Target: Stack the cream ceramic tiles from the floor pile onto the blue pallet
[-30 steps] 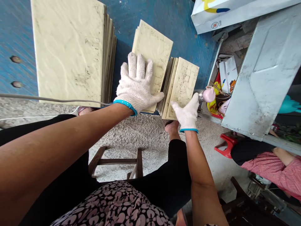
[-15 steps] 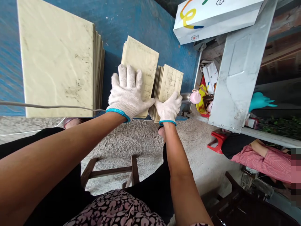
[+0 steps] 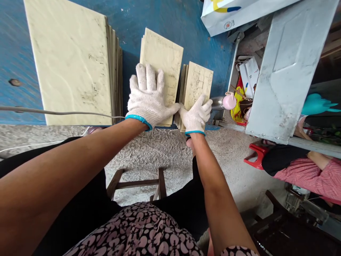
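Note:
My left hand (image 3: 147, 96), in a white knit glove with a blue cuff, lies flat with spread fingers over the left and lower part of the middle stack of cream tiles (image 3: 168, 55). Its thumb reaches right, to the gap beside the smaller stack. My right hand (image 3: 195, 113), gloved alike, rests on the lower part of the smaller stack of cream tiles (image 3: 200, 80). Those fingers are stretched apart, and the thumb tip points left, close to my left thumb. Dark scuffs mark the tile faces. A tall stack of larger cream tiles (image 3: 71, 64) stands to the left.
The stacks stand on a blue table (image 3: 128, 16); a grey cord (image 3: 66, 113) crosses the large tiles. Right of the hands are a bottle with a pink cap (image 3: 229, 102), a white paper bag (image 3: 215, 21) and a metal panel (image 3: 293, 71). Another person's pink-clad leg (image 3: 309, 177) shows beyond.
The whole view has shifted, so the table things sit slightly higher and further right. Both hands stay on the same two stacks, with little change in their pose.

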Tool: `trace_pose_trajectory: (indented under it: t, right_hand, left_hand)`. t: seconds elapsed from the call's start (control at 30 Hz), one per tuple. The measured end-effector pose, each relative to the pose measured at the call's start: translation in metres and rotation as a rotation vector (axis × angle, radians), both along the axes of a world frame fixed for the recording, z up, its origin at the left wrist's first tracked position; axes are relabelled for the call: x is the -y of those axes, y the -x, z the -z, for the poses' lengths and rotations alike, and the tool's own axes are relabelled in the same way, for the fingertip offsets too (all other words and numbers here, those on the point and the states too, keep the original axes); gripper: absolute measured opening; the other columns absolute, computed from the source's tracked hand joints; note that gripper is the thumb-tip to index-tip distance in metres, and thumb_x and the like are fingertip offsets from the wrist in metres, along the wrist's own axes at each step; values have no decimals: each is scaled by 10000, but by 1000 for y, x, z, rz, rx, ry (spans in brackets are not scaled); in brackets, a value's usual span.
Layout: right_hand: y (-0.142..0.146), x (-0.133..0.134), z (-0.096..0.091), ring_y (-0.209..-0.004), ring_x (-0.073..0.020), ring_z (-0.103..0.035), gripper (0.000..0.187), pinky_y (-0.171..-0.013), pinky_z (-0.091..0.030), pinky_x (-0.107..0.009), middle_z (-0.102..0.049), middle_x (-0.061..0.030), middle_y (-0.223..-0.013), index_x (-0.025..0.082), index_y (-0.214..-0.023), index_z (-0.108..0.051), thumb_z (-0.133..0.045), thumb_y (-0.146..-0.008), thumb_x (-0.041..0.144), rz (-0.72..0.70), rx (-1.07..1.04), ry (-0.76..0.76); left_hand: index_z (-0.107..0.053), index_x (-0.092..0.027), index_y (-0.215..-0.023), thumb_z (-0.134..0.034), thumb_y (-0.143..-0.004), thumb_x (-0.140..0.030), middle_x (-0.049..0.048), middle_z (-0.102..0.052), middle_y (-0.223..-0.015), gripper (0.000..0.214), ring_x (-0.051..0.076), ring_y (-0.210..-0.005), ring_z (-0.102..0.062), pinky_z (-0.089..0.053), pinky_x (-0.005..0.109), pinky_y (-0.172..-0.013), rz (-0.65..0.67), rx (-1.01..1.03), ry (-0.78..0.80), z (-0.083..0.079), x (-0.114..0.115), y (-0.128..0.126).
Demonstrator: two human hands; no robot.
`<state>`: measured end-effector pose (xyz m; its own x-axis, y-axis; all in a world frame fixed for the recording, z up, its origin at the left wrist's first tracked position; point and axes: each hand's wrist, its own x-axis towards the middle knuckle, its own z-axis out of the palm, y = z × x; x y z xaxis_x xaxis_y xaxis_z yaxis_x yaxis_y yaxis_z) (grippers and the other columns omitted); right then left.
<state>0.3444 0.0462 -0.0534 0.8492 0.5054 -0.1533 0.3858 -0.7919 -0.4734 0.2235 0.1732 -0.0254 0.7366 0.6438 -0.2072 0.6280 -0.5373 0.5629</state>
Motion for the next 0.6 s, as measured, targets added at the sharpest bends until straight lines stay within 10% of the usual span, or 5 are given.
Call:
trace_pose_trajectory:
  t: [0.27, 0.43, 0.6]
  right_hand:
    - [-24, 110, -39, -1130, -233, -578, 434, -1063, -420, -433, -614, -109, -1192, 194, -1160, -596, -504, -881, 513, 137, -116, -216]
    - [-17, 188, 0, -938, -250, -655, 363, -962, -493, -475, -693, -87, -970, 172, -1040, -649, -601, -744, 377, 170, -389, 98]
    - [-16, 184, 37, -1047, -244, -631, 422, -999, -472, -433, -680, -99, -1089, 163, -1200, -619, -575, -796, 277, -12, -295, 90]
  left_hand:
    - [-145, -27, -1565, -489, -799, -669, 226, 3, -1612, 1057, 442, -1466, 53, -58, 596, -1165, 51, -7, -100, -2, 0, 1]
    - [-104, -45, -1572, -499, -803, -671, 198, 35, -1619, 1067, 432, -1467, 83, -45, 593, -1165, 56, -18, -93, -1, 0, 1]
    - [-60, -99, -1583, -461, -806, -699, 151, 60, -1628, 1061, 397, -1475, 107, -29, 555, -1184, 69, -56, -76, -4, -1, 1]
